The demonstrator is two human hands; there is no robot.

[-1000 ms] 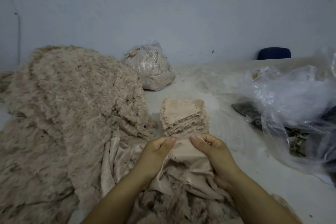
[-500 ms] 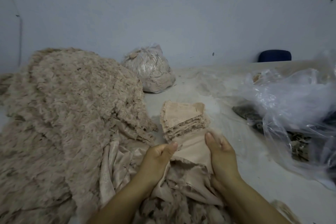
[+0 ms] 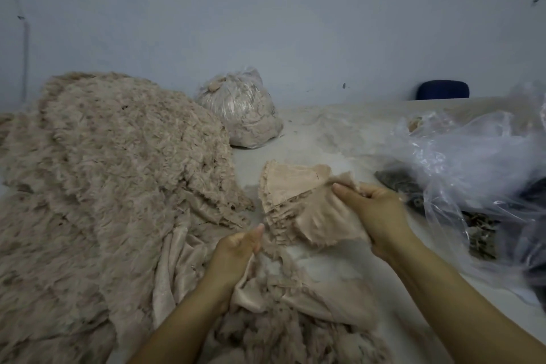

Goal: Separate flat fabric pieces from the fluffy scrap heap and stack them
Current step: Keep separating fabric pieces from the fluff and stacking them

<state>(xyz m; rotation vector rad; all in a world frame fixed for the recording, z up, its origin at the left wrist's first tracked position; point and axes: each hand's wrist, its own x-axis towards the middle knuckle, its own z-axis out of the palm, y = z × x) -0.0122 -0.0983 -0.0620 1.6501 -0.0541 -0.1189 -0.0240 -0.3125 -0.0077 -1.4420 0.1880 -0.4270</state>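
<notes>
A pale wall (image 3: pixel 266 23) backed the dusty worktop (image 3: pixel 319 133). The fluffy scrap heap (image 3: pixel 103 186) lay left of the left hand (image 3: pixel 236 248), which pinched scraps. The right hand (image 3: pixel 372 210) gripped a flat fabric piece (image 3: pixel 322 219) against the stack (image 3: pixel 283 186).

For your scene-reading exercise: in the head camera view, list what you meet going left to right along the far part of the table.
Fluffy scrap heap → tied plastic bag of scraps → stack of flat fabric pieces → loose clear plastic bag.

Both forearms bare to the frame's edge; hands (image 3: pixel 375 210) apparently ungloved, no jewellery visible.
</notes>
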